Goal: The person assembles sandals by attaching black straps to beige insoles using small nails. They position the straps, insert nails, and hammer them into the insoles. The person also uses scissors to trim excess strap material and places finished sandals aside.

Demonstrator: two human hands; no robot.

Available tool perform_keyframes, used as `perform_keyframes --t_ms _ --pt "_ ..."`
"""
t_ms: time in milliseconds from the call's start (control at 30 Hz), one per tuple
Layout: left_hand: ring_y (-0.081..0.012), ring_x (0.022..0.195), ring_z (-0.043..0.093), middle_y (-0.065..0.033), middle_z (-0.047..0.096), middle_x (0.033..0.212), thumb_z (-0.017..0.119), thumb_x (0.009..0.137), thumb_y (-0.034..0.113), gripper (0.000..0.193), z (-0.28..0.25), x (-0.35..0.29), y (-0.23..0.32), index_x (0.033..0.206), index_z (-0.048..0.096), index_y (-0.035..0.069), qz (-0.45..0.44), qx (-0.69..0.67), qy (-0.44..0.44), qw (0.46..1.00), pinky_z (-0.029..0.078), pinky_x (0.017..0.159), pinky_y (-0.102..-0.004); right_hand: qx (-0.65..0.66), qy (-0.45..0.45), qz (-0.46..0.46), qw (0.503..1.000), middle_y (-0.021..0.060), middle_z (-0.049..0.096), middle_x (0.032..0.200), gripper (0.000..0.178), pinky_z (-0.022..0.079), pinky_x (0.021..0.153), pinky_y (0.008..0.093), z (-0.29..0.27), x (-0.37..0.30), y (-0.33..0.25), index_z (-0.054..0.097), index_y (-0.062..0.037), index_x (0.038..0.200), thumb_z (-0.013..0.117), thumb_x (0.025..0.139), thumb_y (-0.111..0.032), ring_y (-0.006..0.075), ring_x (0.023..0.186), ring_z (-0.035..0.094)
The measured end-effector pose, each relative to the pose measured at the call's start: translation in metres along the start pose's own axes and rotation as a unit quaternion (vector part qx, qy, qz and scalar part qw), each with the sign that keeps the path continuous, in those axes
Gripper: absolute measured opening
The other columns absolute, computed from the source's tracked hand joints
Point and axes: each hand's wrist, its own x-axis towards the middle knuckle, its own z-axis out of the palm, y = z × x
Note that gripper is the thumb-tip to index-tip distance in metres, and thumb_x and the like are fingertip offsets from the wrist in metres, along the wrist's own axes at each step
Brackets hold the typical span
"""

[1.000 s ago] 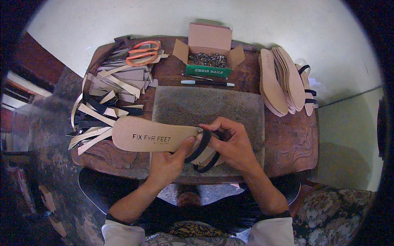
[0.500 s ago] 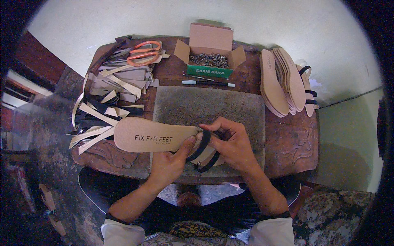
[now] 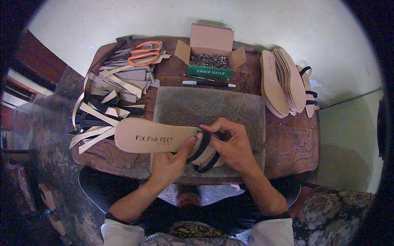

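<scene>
A tan sandal sole (image 3: pixel 143 128) with dark printing lies sideways above the grey mat (image 3: pixel 205 98), its broad end to the left. My left hand (image 3: pixel 170 162) grips its middle from the near side, thumb on top near the first strap. Two black straps cross the sole's right part: one strap (image 3: pixel 200 146) near my thumb and another strap (image 3: pixel 209 163) closer to the end. My right hand (image 3: pixel 232 141) pinches the far end of the first strap at the sole's edge. Its fingers partly hide the strap end and the sole there.
Beyond the mat are an open green box of small nails (image 3: pixel 209 61) and a pen (image 3: pixel 208 84). Orange-handled scissors (image 3: pixel 144 53) rest on cut strips at left, near black and tan straps (image 3: pixel 102 119). Stacked soles (image 3: pixel 283 82) and a strapped sandal (image 3: pixel 310 92) stand at right.
Almost nothing differs. Both hands keep their hold on the sole and strap, with only a very slight shift of the view.
</scene>
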Motion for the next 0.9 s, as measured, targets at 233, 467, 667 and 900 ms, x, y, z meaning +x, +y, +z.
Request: perform_keyframes --t_ms 233,467,667,900 --pt "-0.0151 0.090 0.066 -0.0093 0.070 0.100 0.064 0.092 0.009 0.019 0.000 0.001 -0.008 0.107 0.066 -0.002 -0.013 -0.072 -0.004 0.997 0.052 0.078 -0.0278 0.003 0.008 -0.014 1.000 0.0030 0.067 0.089 0.009 0.048 0.080 0.0250 0.002 0.000 0.005 0.064 -0.0031 0.083 0.074 0.083 -0.005 0.0084 0.090 0.061" --pt "-0.0151 0.091 0.066 -0.0092 0.070 0.101 0.064 0.092 0.010 0.020 0.000 0.000 -0.005 0.107 0.065 -0.002 -0.021 -0.044 -0.003 0.999 0.052 0.078 -0.0277 -0.037 0.018 -0.034 0.999 0.0033 0.068 0.088 0.008 0.049 0.078 0.0241 0.002 0.001 0.007 0.065 -0.0029 0.084 0.073 0.083 -0.005 0.0074 0.089 0.061" --pt "-0.0147 0.091 0.065 -0.0083 0.069 0.100 0.064 0.091 0.012 0.021 0.001 0.001 0.002 0.107 0.065 -0.002 -0.025 -0.045 -0.005 0.999 0.052 0.078 -0.0277 0.009 0.011 0.055 0.998 0.0035 0.068 0.090 0.011 0.050 0.077 0.0241 0.001 0.001 -0.007 0.066 -0.0028 0.090 0.073 0.082 -0.006 0.0082 0.088 0.061" --pt "-0.0145 0.091 0.065 -0.0076 0.069 0.100 0.065 0.091 0.013 0.021 -0.004 0.003 0.003 0.107 0.065 -0.001 -0.009 -0.042 -0.024 0.999 0.051 0.079 -0.0272 0.047 -0.013 0.074 0.996 0.0032 0.068 0.090 0.019 0.051 0.075 0.0239 -0.002 0.002 -0.019 0.065 -0.0020 0.097 0.074 0.082 -0.009 0.0085 0.084 0.062"
